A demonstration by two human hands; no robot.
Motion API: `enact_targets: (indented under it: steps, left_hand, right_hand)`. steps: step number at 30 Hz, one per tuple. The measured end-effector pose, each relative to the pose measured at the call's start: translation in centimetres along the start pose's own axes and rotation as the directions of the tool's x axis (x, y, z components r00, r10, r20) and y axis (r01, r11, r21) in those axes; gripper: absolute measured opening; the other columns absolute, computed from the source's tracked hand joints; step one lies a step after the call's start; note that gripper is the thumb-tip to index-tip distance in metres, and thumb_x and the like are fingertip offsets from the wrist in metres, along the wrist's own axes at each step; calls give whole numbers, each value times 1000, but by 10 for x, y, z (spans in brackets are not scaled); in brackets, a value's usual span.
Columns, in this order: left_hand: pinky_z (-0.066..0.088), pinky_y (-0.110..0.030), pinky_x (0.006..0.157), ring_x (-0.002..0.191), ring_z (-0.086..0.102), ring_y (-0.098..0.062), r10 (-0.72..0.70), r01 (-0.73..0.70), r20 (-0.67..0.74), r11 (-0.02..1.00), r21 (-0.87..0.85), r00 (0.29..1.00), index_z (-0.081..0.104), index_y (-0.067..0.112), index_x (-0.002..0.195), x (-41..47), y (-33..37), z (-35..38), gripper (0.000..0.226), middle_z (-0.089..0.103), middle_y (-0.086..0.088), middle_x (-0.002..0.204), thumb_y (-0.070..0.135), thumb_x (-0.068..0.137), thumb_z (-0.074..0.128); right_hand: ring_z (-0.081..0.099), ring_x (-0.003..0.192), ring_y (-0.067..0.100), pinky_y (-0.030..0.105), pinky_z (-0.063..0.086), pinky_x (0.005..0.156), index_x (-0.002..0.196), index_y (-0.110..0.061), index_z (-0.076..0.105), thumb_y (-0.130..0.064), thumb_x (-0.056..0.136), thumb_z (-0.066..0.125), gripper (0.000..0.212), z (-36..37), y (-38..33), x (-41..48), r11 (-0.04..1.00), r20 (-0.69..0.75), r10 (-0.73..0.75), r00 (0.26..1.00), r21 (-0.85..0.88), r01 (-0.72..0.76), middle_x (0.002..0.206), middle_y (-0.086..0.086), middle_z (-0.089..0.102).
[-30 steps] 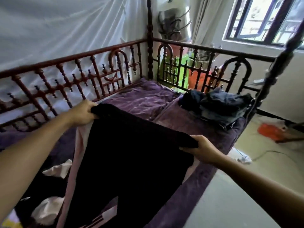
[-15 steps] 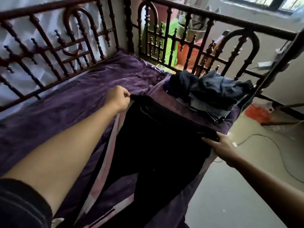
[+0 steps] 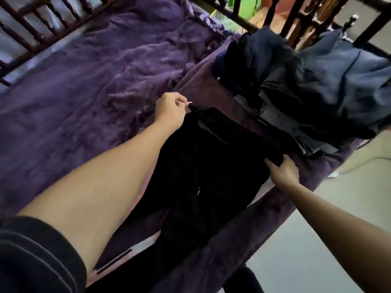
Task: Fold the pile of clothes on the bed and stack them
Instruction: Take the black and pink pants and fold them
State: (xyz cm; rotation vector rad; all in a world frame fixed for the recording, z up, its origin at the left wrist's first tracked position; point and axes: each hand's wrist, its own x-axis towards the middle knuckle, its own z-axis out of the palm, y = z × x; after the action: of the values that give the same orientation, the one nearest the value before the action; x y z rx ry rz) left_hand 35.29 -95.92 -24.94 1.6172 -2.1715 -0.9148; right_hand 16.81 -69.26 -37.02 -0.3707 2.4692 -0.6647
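Note:
Black trousers with pale pink side stripes lie spread on the purple bedcover, waistband toward the far end. My left hand grips the waistband's left corner. At the bed's right edge, my right hand pinches the waistband's right corner. The legs run back toward me, partly hidden under my left arm. Just beyond the waistband sits a stack of dark blue and grey clothes at the bed's far right corner.
A dark carved wooden railing runs along the far side and the end of the bed. Pale floor lies to the right of the bed, with a thin cable on it. Green and orange objects show behind the rails.
Both hands have lowered the trousers from held up in the air down onto the bedcover. The view has tipped downward and moved closer to the bed.

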Motion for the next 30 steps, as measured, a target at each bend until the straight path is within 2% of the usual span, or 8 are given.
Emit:
enact_targets:
  steps: [5,10,16,19,22,26,28,30]
  left_hand:
    - [40,-18,86,99,62,-20,-64,61,92,998,33,994,67,11,114,-3,-23,9,30,67,-7,104,5,85,61]
    - [47,-29,88,96,65,-26,-247,234,97,964,129,964,69,7,107,-79,-115,-37,26,71,-11,100,3,82,66]
    - [51,-33,82,92,67,-28,-663,651,27,741,165,748,71,12,100,-222,-238,-95,20,73,-11,93,6,81,67]
    - [52,-31,81,89,67,-26,-757,749,1,647,143,654,70,13,98,-293,-286,-112,16,72,-8,91,8,83,66]
    - [52,-34,85,96,66,-26,-775,768,-16,624,147,632,70,13,99,-343,-332,-116,15,70,-8,99,12,85,65]
    - [50,-37,86,106,59,-28,-738,731,-77,639,238,670,68,12,108,-367,-393,-112,22,60,-9,110,15,86,64]
    - [47,-41,87,109,53,-31,-676,666,-108,664,339,729,64,12,116,-369,-433,-107,31,55,-11,113,17,85,65]
    - [45,-45,88,112,50,-35,-621,612,-126,682,401,774,60,12,123,-367,-472,-102,43,54,-14,119,20,81,69]
  right_hand:
    - [56,111,37,37,42,79,133,-14,43,-32,87,64,53,5,1,7,968,155,-31,987,-242,68,121,16,59]
    - [44,121,30,41,48,79,137,-22,41,-28,86,63,56,21,-32,-31,842,235,-304,923,-388,376,134,8,46]
    - [54,112,20,33,49,79,131,-27,47,-37,91,56,43,87,-89,-91,659,612,-377,695,-351,666,124,-1,54]
    - [60,105,22,32,50,80,125,-25,54,-37,91,57,36,127,-112,-126,588,737,-317,598,-342,733,119,0,61]
    - [62,103,24,31,50,81,118,-24,61,-34,88,60,32,172,-123,-160,568,794,-262,548,-332,753,114,2,66]
    - [63,101,31,38,50,87,111,-10,67,-24,85,68,31,238,-126,-192,746,763,-230,604,-261,613,106,11,70]
    - [64,93,36,48,52,85,108,4,64,-21,83,69,36,274,-127,-204,925,721,-133,680,-157,347,96,22,67]
    - [61,89,31,47,54,78,109,5,61,-25,78,72,44,304,-130,-212,1000,690,20,723,-10,-18,94,20,60]
